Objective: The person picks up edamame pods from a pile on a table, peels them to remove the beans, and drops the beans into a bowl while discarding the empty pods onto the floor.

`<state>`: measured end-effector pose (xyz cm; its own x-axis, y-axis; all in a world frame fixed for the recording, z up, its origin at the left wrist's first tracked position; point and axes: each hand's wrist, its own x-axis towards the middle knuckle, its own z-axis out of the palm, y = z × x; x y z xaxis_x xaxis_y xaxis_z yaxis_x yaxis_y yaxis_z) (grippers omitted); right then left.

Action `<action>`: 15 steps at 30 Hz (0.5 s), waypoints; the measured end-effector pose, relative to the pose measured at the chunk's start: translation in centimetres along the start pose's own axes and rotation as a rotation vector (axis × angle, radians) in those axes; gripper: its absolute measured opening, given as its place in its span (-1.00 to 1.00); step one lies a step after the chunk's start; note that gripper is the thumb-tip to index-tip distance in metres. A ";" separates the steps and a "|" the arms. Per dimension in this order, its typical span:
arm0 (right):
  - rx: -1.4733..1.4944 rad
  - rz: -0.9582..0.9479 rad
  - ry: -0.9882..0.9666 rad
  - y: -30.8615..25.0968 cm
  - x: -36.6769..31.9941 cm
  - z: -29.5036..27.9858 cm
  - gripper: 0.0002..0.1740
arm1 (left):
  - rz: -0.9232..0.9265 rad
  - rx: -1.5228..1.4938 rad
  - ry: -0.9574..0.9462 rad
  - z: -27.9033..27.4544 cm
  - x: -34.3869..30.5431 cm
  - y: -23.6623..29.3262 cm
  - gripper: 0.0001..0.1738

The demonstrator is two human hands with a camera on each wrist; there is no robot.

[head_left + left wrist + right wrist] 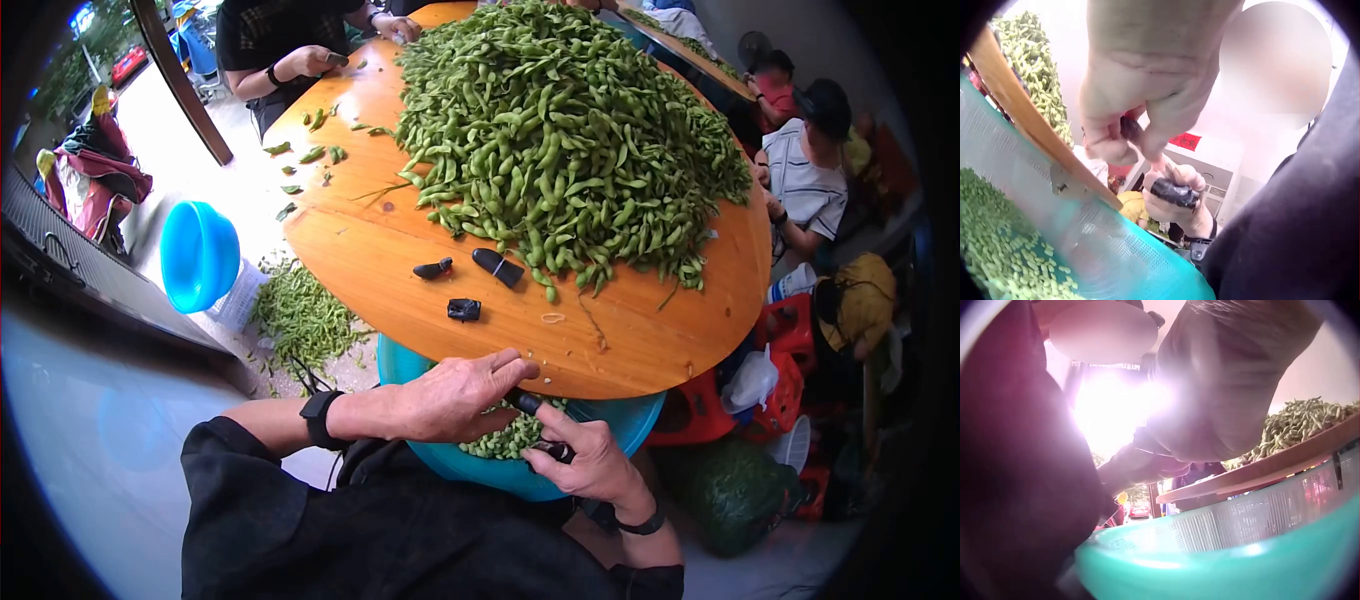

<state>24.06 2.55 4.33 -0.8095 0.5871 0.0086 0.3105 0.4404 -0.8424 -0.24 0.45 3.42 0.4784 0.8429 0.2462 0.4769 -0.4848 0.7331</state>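
Observation:
My left hand (440,395) reaches across over the basin, its fingers bent around a black finger cover (522,401) at the tip of my right index finger. In the left wrist view, that dark cover (1130,128) sits between the left thumb and fingers. My right hand (590,458) holds its index finger out toward the left hand. Another black sleeve-like piece (1174,193) lies at the right thumb; I cannot tell whether it is worn or held. Shelled green beans (505,437) lie in the teal basin (620,430) beneath both hands.
More black covers, including one long piece (497,268), lie on the wooden table (380,265). A large heap of green soybean pods (560,140) covers its far side. Other people sit around it. Pods (305,310) are piled on the floor near a blue basin (200,257); red stools (690,410) stand right.

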 end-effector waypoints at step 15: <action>1.015 0.430 -0.159 -1.9 0.6 1.8 -0.03 | 0.311 0.863 0.341 1.4 2.5 -1.2 -0.82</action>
<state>22.11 0.81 4.90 -0.8093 0.4318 -0.3982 0.0880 -0.5812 -0.8090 1.44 2.82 2.30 0.4999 0.6047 0.6201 0.8060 -0.5868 -0.0776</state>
